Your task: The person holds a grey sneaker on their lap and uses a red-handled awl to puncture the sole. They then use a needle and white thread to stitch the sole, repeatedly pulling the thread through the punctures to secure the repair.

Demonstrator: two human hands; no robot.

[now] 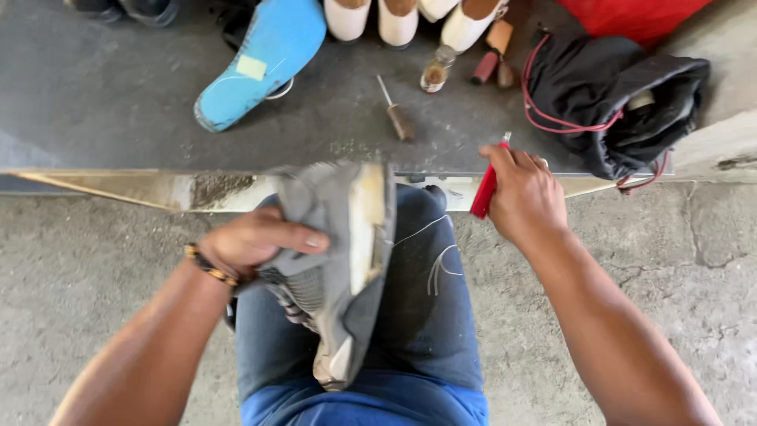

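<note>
A grey sneaker lies on its side across my lap, its worn pale sole edge turned toward the right. My left hand grips its upper from the left side. Over the edge of the dark step, my right hand is closed around a red-handled tool with a thin metal tip pointing upward, a short way right of the shoe. Thin white threads trail over my blue jeans between the shoe and the right hand.
On the dark step ahead lie a blue shoe sole, a wooden-handled awl, a small glass bottle, a brown block and white shoes. A black bag with red cord sits at the right. Cracked concrete floor lies on both sides.
</note>
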